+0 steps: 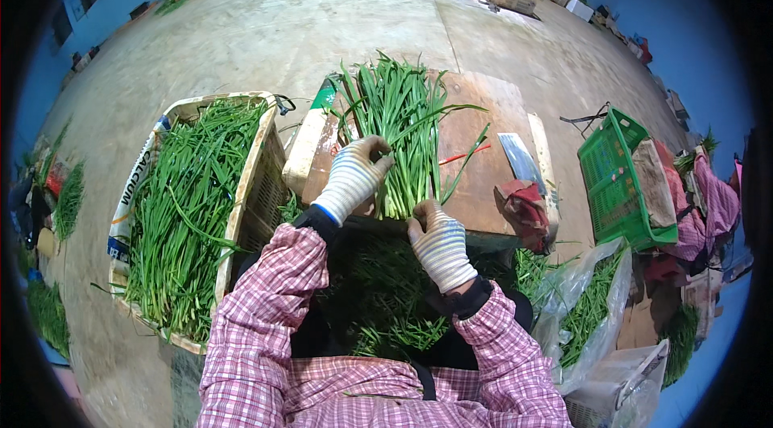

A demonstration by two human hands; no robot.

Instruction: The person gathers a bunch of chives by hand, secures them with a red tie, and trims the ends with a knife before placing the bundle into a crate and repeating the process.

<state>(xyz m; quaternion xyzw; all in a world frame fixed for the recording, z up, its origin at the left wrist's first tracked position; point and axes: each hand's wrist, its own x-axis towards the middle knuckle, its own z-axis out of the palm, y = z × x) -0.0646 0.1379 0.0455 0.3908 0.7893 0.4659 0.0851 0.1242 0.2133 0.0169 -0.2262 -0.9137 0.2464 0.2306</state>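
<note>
A loose bunch of garlic chives (pixel 396 118) lies on a wooden board (pixel 475 118), leaves pointing away from me and pale stem ends toward me. My left hand (pixel 354 178), in a white striped knit glove, curls its fingers on the left side of the bunch, about halfway along. At the near stem ends is my right hand (pixel 443 244), gloved alike, its thumb and fingers closed against the lower right stems. A stray chive stalk (pixel 467 162) angles out to the right of the bunch. Beside it on the board lies a thin red strip (pixel 465 155).
A cream crate (pixel 262 158) heaped with chives stands at my left. On the board's right lie a blue-white flat piece (pixel 519 156) and a dark red cloth (pixel 525 204). Further right are a green crate (pixel 612 178) and a clear plastic bag (pixel 555 307) with greens. Other people work far off.
</note>
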